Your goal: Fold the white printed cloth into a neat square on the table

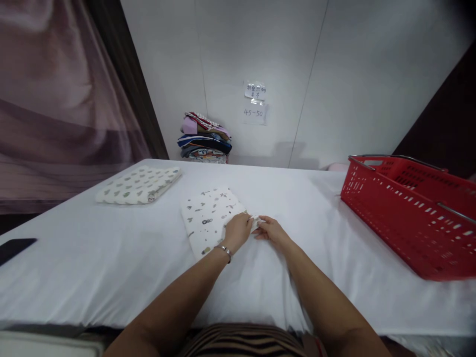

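A white cloth with a small scattered print [208, 213] lies folded flat on the white-covered table, turned at an angle. My left hand [238, 230], with a bracelet at the wrist, rests over its right edge and pinches the fabric there. Close beside it, my right hand [273, 232] grips a small bunched corner of the same cloth between thumb and fingers. The two hands almost meet at that corner. Farther back on the left lies another folded white cloth with a grey-green print [139, 186], apart from both hands.
A red plastic basket [401, 218] with metal handles stands on the right of the table [122, 277]. Folded clothes [204, 139] are piled at the back by the wall. A dark flat object, perhaps a phone [15, 249], lies at the left edge. Paper signs [255, 106] hang on the wall.
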Demonstrator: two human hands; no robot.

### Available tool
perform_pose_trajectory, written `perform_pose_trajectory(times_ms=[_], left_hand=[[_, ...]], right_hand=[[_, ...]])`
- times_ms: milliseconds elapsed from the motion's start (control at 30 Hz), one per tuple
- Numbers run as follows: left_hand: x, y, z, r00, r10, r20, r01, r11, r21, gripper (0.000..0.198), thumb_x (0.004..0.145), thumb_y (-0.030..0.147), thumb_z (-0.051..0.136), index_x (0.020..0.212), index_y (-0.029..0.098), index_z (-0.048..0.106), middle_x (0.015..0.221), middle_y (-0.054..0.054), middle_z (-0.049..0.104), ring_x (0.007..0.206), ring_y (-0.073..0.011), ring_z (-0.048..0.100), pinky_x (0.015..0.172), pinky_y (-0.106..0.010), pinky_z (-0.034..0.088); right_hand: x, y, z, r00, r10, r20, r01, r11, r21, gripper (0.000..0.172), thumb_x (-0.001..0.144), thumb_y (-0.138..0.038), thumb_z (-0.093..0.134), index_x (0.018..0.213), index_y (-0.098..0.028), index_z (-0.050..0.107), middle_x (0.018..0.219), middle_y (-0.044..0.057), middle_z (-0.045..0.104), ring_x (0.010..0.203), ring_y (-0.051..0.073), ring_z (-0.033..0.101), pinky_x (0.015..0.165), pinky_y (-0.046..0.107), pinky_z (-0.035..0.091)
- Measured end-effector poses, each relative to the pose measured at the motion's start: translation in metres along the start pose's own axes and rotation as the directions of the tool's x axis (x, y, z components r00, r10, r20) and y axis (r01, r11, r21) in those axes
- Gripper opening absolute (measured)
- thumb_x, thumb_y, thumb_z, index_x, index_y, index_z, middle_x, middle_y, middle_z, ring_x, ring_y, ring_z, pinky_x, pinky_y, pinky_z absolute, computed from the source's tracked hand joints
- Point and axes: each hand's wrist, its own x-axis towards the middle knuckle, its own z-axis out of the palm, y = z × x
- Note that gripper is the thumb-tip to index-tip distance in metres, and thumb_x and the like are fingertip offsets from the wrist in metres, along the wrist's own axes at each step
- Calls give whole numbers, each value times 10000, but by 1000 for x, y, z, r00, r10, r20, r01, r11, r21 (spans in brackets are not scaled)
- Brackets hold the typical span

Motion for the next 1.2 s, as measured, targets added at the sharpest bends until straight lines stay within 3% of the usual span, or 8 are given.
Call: perform_pose_trajectory(times_ms=[133, 267, 433, 500, 633, 733, 900, 1200], left_hand=[[-1, 1, 1, 999, 13, -45, -15, 1000, -27, 278, 877, 322, 384, 815, 195, 624, 881, -49, 623, 844, -171, 543, 703, -273, 362], [0, 0, 2, 998, -12, -63, 5, 995, -101, 277, 869, 325, 397, 781, 199, 628, 857, -39, 618, 813, -162, 541, 677, -269, 355], [2, -2, 4, 997, -55, -49, 45, 983, -179, 274, 858, 329, 426, 739, 193, 633, 849, -37, 627, 810, -155, 546, 672, -259, 364], [2, -2, 6, 997, -57, -53, 45, 976, -212, 265, 853, 323, 437, 732, 193, 634, 845, -35, 631, 810, -153, 548, 680, -257, 373], [0, -3, 9, 994, -38, -101, 9, 961, -277, 231, 844, 295, 450, 760, 200, 643, 854, -27, 635, 828, -147, 550, 723, -257, 390], [-1, -4, 11, 993, -34, -116, -4, 951, -308, 224, 838, 277, 452, 771, 203, 653, 858, -20, 638, 831, -142, 555, 743, -255, 395], [4, -6, 11, 995, -75, -66, 50, 943, -330, 268, 835, 317, 451, 750, 203, 678, 844, -22, 650, 803, -143, 567, 723, -257, 398], [11, -8, 4, 998, -66, 18, 68, 965, -254, 213, 801, 311, 496, 738, 196, 664, 782, -23, 647, 745, -144, 558, 641, -247, 366]], right_hand=[[0, 2, 1, 999, -37, -5, 37, 997, -71, 267, 742, -256, 618, 992, -188, 550, 769, 38, 652, 640, 147, 640, 449, 206, 500], [3, 4, -2, 982, -180, -63, 150, 933, -326, 214, 701, -213, 593, 913, -197, 608, 751, 13, 637, 589, 112, 584, 441, 177, 424], [4, -1, -3, 872, -449, -197, 273, 778, -566, 88, 631, -188, 598, 709, -214, 630, 737, -6, 622, 626, 118, 518, 586, 219, 434], [1, -4, 0, 888, -411, -208, 264, 824, -502, 37, 656, -233, 583, 659, -207, 609, 643, -12, 599, 556, 112, 490, 519, 213, 401], [-6, -8, 11, 987, -122, -104, 96, 969, -229, 201, 703, -364, 577, 621, -181, 575, 550, -22, 574, 366, 61, 374, 369, 202, 261], [-8, -7, 17, 998, -36, -48, 30, 993, -113, 265, 699, -425, 586, 643, -165, 590, 606, -5, 611, 349, 40, 366, 343, 189, 210], [-5, -3, 17, 998, -4, -56, 1, 998, -62, 272, 668, -429, 598, 633, -159, 591, 613, 3, 624, 353, 32, 359, 331, 180, 179], [-1, 2, 15, 996, -84, -30, 77, 982, -173, 203, 660, -364, 585, 626, -165, 589, 575, -4, 611, 361, 46, 367, 349, 190, 203]])
